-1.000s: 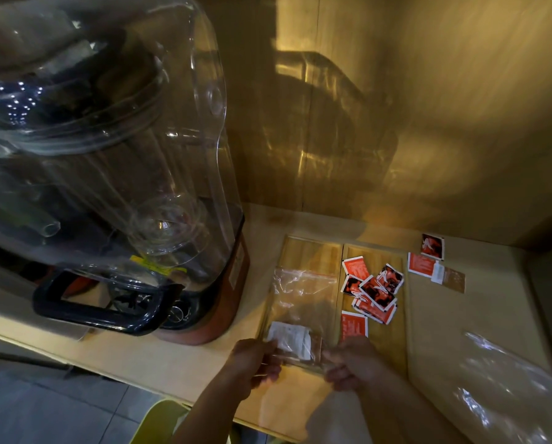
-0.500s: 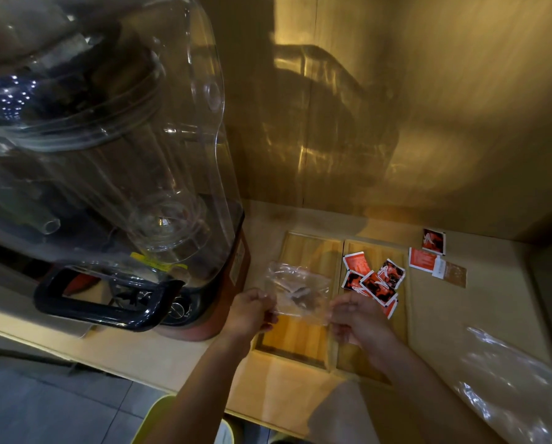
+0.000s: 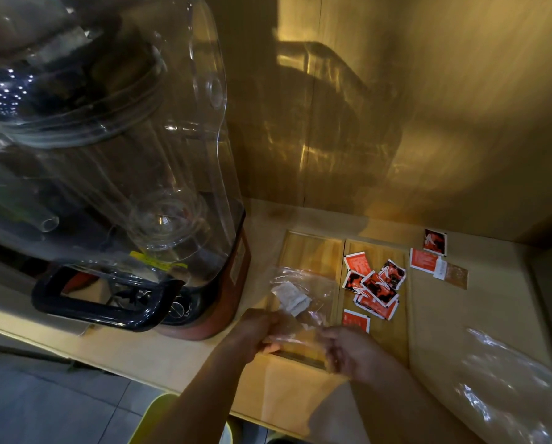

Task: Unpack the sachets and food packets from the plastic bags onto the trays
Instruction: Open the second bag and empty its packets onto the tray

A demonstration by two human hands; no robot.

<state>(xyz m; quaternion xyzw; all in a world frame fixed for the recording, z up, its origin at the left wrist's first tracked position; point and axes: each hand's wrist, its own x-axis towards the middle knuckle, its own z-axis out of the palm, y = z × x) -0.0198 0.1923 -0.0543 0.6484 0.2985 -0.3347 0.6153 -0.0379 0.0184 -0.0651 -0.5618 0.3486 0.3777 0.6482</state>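
Both hands hold a clear plastic bag [image 3: 313,283] over the left wooden tray [image 3: 313,251]. My left hand [image 3: 255,331] pinches the bag's near left edge and my right hand [image 3: 348,350] pinches its near right edge. A white packet [image 3: 290,293] and something brown show through the bag. The right wooden tray [image 3: 399,331] carries a pile of several red sachets [image 3: 375,286].
A large blender with a clear cover [image 3: 108,155] and a black handle [image 3: 104,302] fills the left side. Two red sachets [image 3: 428,251] and a brown packet [image 3: 454,274] lie on the counter right of the trays. Another crumpled plastic bag [image 3: 505,389] lies at the right. Wooden walls close the back.
The bag first lay flat on the left tray, was lifted and bunched up, and now hangs a little lower and nearer me, its closed end pointing away. Both hands drew back toward the counter's edge.
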